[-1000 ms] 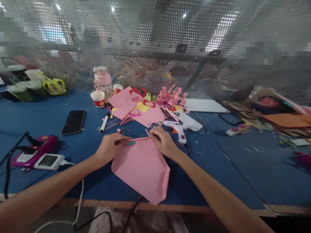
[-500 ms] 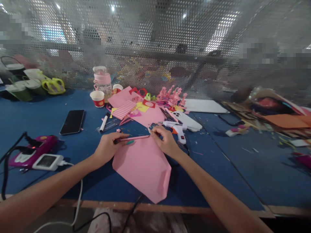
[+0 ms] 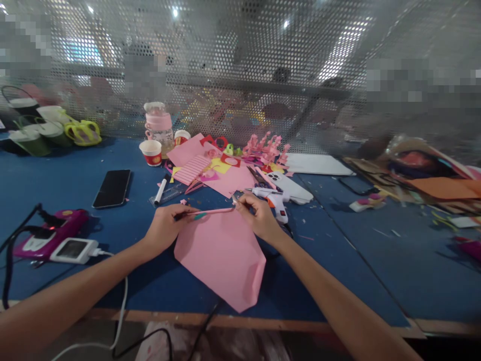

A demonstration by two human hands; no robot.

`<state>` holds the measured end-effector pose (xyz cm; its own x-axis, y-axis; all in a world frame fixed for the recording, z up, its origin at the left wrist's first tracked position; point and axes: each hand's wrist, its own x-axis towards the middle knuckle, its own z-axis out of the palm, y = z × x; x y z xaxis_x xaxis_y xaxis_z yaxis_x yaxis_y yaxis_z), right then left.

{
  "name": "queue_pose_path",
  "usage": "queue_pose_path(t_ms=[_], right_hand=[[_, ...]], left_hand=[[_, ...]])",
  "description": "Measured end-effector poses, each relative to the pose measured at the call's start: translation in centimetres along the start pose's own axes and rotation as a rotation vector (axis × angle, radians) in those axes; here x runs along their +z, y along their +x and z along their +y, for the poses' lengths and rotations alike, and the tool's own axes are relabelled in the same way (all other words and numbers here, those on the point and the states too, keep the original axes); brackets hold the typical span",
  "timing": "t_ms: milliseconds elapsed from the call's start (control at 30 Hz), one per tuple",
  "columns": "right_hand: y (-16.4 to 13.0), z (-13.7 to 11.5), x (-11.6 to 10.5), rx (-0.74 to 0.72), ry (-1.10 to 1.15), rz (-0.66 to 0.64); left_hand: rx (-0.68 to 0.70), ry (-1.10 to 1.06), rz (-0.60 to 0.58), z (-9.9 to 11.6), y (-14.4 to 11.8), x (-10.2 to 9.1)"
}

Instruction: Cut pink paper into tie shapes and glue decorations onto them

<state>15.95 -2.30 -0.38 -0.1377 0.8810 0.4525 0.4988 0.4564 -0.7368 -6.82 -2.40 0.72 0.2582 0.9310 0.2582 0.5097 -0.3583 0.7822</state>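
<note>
A sheet of pink paper (image 3: pixel 220 253) with a folded right edge lies before me on the blue table. Its far edge is rolled or folded into a narrow strip. My left hand (image 3: pixel 168 226) pinches the left end of that strip, a teal fingernail showing against the pink. At the strip's right end, my right hand (image 3: pixel 257 216) is closed, thumb and fingertips together; a small pointed tip shows at the fingers, too small to name. Just beyond my right hand lies a white glue gun (image 3: pixel 276 200). A small pink star (image 3: pixel 183 201) sits beyond my left hand.
Pink paper scraps (image 3: pixel 235 178), a marker (image 3: pixel 161 190), a ruler (image 3: pixel 171 193) and a paper cup (image 3: pixel 151 153) lie beyond my hands. On the left are a black phone (image 3: pixel 111 188) and a purple power strip (image 3: pixel 56 230). A white phone (image 3: pixel 296 188) rests right of the scraps.
My right hand has shifted very slightly right at the paper's far edge. The left fingers have settled a little along the strip, and less of the teal nail shows.
</note>
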Motion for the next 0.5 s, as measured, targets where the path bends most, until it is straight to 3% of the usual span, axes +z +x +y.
queue_pose_path(t_ms=[500], right_hand=[[0.3, 0.3, -1.1, 0.022, 0.053, 0.044]], left_hand=[[-0.038, -0.095, 0.052, -0.1, 0.1, 0.1]])
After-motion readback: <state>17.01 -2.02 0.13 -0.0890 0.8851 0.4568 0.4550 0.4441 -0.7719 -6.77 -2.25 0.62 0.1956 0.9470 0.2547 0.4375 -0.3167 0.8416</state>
